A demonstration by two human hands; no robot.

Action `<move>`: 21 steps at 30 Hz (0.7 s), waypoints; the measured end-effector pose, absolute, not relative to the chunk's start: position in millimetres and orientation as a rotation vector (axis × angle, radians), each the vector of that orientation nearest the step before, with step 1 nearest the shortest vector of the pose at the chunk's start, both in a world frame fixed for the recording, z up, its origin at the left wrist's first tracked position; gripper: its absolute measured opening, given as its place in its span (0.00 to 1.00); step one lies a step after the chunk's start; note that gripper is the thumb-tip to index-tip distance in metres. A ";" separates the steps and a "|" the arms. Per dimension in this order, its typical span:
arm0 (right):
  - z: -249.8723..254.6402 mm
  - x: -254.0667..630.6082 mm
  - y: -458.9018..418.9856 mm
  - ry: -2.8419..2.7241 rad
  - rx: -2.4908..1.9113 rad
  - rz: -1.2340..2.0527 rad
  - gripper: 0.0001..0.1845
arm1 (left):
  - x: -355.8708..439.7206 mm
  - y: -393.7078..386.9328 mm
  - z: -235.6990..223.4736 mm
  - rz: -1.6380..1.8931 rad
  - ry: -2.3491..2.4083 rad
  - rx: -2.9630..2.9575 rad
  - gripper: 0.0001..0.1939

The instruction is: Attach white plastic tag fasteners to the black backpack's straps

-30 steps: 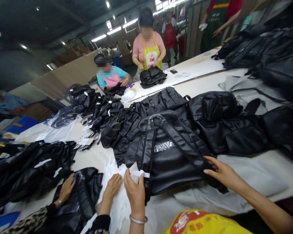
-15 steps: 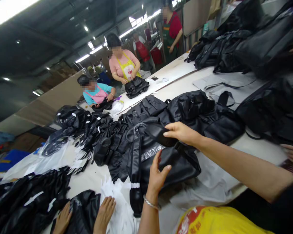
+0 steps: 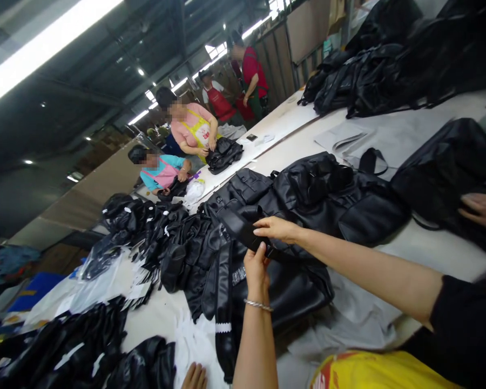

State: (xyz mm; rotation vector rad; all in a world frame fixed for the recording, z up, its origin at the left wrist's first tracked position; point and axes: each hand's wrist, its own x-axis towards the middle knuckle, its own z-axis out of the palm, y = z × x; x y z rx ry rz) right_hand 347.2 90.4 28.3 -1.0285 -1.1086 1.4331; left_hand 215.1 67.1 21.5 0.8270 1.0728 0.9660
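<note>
A black leather-look backpack lies before me on the table. My right hand grips one of its wide black shoulder straps from above, thumb and fingers closed on it. My left hand, with a bracelet at the wrist, pinches the same strap from below, close to the right fingertips. Its fingers are partly hidden behind the strap. A second strap hangs down toward the table's near edge, with a white zigzag-edged label on it. Clear shiny film shows on the bag beside my left hand.
More black backpacks lie just beyond, and others pile up at the right. Black pieces with white tags and white strips lie left. A co-worker's hand is at the bottom, another at right. Co-workers stand across the table.
My left hand has gone from open beside the bag to pinching the strap. My right hand has moved left with the strap. The co-worker's hands at bottom left have mostly left view.
</note>
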 end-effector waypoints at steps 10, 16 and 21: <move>-28.0 353.2 -4.2 -1.348 -1.502 0.952 0.04 | 218.4 60.3 18.7 1.024 1.099 0.669 0.14; -38.7 341.9 16.4 -1.141 -1.221 1.156 0.07 | 221.2 55.7 28.5 1.024 1.081 0.640 0.12; -34.7 336.2 22.1 -1.014 -1.097 1.204 0.12 | 217.8 55.0 38.0 1.006 1.083 0.716 0.12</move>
